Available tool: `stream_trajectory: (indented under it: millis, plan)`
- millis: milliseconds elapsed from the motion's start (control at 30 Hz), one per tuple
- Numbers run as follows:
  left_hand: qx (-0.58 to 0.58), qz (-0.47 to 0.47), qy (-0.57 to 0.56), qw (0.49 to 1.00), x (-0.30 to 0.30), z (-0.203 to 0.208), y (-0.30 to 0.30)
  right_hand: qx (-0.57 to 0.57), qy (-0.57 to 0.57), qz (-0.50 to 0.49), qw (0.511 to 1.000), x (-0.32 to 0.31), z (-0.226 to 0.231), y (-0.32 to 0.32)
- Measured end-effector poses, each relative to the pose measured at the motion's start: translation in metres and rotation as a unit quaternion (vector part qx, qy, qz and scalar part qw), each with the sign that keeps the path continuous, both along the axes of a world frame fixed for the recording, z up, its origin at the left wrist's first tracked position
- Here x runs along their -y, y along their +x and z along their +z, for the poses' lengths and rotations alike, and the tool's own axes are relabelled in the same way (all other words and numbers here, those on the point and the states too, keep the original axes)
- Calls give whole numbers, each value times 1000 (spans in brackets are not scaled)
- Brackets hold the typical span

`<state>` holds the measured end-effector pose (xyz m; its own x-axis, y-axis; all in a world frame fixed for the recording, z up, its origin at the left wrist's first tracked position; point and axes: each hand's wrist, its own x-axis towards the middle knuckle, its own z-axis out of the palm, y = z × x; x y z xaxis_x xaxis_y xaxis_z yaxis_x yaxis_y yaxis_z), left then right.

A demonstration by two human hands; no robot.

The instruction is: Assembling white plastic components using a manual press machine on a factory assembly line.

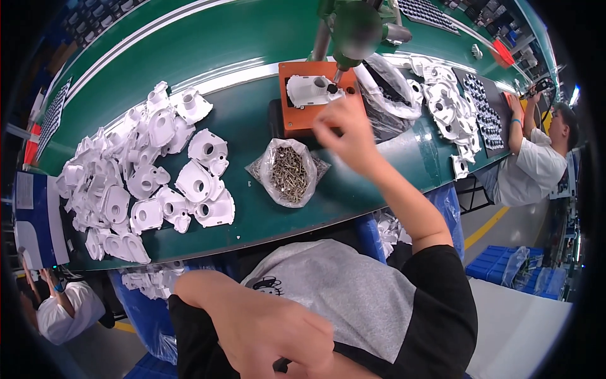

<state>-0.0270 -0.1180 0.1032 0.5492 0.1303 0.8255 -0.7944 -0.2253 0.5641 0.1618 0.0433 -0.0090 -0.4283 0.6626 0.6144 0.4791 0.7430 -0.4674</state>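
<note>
My right hand (350, 129) hovers at the front edge of an orange fixture block (291, 123), its fingers curled together and slightly blurred; whatever they may hold is hidden. In the block lies a white plastic housing (303, 90) with a round hole, and a small black part (332, 89) sits on its right end. The metal tip of a green machine head (356, 31) points down at that end. Low in front of my body, my left hand (284, 335) has bent, closed fingers; a small dark patch shows below them, too unclear to name.
A clear bag of screws (289, 174) stands before the block. White housings (113, 183) pile up at left; more white parts (445, 104) lie at right, beside a bag of black parts (385, 88) and a tray of black pieces (483, 114). Co-workers sit at both sides.
</note>
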Motion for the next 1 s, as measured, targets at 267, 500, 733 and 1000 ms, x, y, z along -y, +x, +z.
stream_trajectory:
  millis: [267, 500, 733, 1000]
  plan:
    - [-91, -53, -110, 988, 12, 4, -2, 172, -19, 57, 983, 31, -25, -26]
    - [-47, -18, -75, 996, 11, 11, 1, 199, 45, 33, 978, 39, -33, -28]
    - [-143, -110, 67, 981, -4, 4, -8, 150, 80, 33, 985, 36, -36, -27]
    - [-443, 600, 17, 667, -156, -68, 0, -56, -164, -12, 985, 9, -10, 5]
